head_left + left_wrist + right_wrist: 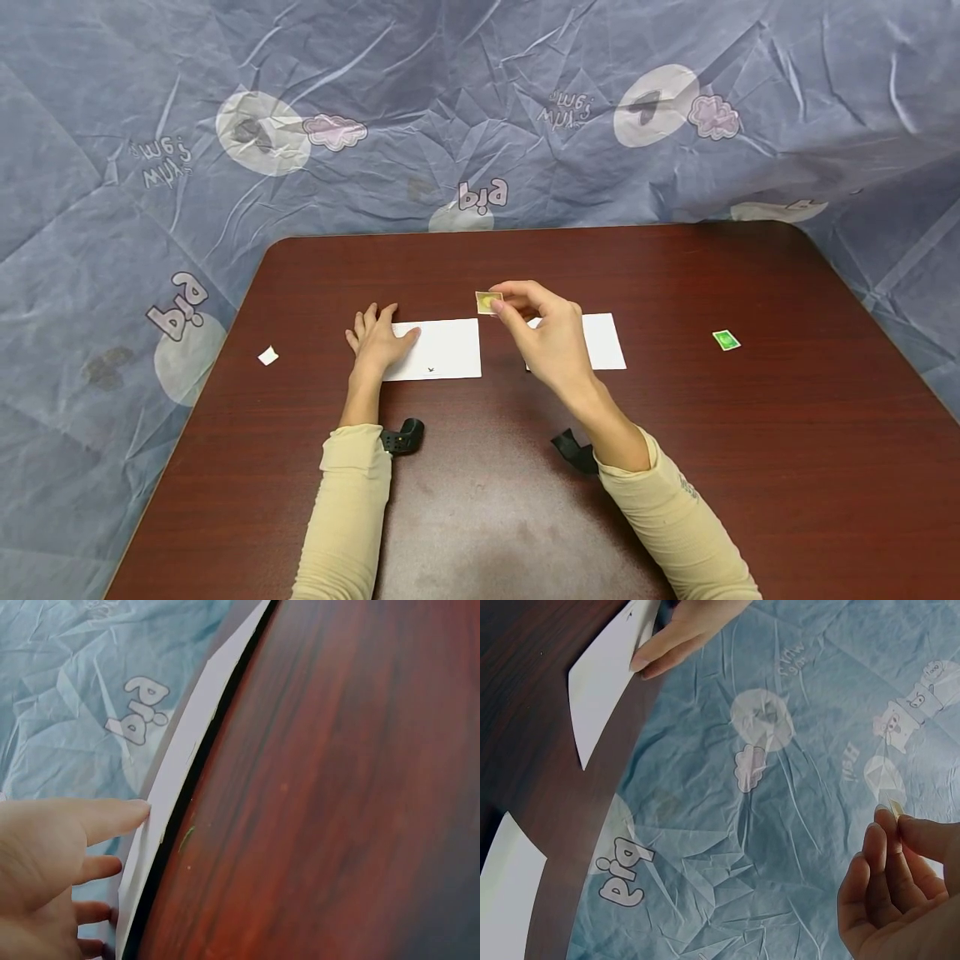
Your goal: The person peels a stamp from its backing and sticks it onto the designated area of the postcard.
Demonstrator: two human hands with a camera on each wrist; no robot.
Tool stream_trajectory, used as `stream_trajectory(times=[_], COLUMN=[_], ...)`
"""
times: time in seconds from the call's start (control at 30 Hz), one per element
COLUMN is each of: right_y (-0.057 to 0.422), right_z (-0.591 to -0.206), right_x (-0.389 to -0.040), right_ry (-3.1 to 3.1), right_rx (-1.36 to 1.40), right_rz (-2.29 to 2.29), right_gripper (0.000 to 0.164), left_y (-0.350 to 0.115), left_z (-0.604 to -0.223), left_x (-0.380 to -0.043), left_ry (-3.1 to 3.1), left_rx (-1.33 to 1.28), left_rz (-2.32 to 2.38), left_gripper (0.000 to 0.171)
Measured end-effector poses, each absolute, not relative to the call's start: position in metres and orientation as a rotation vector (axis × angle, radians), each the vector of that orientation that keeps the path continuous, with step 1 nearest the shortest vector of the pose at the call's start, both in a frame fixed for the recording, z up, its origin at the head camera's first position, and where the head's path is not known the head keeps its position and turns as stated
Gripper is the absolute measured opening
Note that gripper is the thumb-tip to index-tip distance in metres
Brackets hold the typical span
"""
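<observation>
Between thumb and fingertips, my right hand (555,337) pinches a small yellow square of paper (486,302), raised over the table between two white sheets. Seen edge-on in the right wrist view, the yellow square (896,810) is thin, and most of it is hidden by the fingers. My left hand (377,340) lies with spread fingers at the left end of one white sheet (450,346), its thumb on the paper. A small dark mark shows near that sheet's lower edge. The second white sheet (604,342) lies behind my right hand, partly covered by it.
A small green square (726,340) lies on the dark red-brown table (480,267) at the right. At the far left is a small white square (268,356). Wrinkled grey-blue cloth (420,83) with pig prints hangs behind the table.
</observation>
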State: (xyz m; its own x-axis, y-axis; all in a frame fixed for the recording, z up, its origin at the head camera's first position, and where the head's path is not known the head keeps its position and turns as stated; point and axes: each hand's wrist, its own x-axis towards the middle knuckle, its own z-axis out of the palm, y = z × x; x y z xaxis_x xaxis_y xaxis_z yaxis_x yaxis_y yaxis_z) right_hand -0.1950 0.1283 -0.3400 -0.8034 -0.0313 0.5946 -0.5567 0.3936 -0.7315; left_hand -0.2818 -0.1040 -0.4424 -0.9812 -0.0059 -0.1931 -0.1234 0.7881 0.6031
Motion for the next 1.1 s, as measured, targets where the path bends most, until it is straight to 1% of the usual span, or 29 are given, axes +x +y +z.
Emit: stream_trajectory(times=[0.67, 1.1], right_y=[0.123, 0.120], right_z=[-0.349, -0.360], right_x=[-0.203, -0.215], right_ry=[-2.241, -2.302], right_rx=[0.485, 0.402], right_rz=[1.416, 1.434], right_gripper=[0.014, 0.010], left_y=[-0.107, -0.110], left_z=[-0.446, -0.448], left_x=[-0.284, -0.285], left_ry=[2.798, 2.789], left_rx=[-0.067, -0.057], left_rz=[0.919, 0.921], left_gripper=[0.068, 0.068])
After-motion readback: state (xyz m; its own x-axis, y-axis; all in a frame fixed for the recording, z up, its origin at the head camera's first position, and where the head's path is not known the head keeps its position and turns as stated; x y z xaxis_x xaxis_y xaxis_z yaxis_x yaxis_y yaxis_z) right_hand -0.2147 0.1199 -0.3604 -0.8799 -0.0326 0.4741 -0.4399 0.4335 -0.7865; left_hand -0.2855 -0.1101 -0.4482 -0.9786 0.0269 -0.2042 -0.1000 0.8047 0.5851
